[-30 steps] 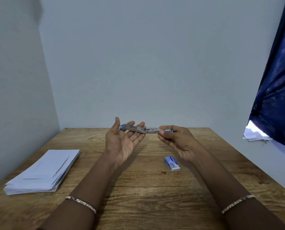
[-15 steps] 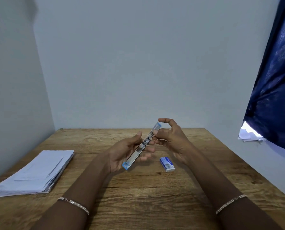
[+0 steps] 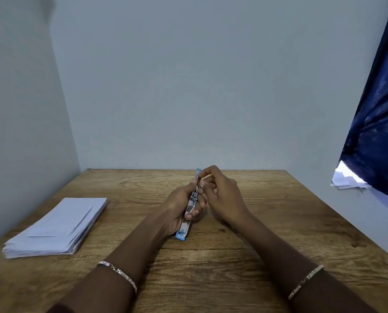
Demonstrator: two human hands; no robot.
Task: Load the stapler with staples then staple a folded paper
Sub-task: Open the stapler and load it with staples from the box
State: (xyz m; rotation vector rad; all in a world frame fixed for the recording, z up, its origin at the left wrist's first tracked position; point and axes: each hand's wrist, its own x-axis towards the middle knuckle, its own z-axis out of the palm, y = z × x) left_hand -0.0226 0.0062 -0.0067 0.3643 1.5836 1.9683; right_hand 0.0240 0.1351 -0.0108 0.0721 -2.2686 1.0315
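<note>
A slim metal stapler with blue ends (image 3: pixel 189 208) lies unfolded into one long strip, held lengthwise above the wooden table (image 3: pixel 267 222), one blue tip near me, the other pointing away. My left hand (image 3: pixel 179 206) is wrapped around its middle from the left. My right hand (image 3: pixel 222 195) pinches the far half near the upper blue tip with thumb and fingers. A stack of folded white papers (image 3: pixel 55 229) rests on the table's left side. The small blue staple box is hidden behind my right hand.
Grey walls close in the table at the back and left. A dark blue curtain (image 3: pixel 378 123) hangs at the right, with loose white papers (image 3: pixel 346 181) on a ledge below it.
The stapler turned from crosswise to pointing away from me and came lower and closer. My left hand went from flat open palm to closed around it. The staple box went out of sight.
</note>
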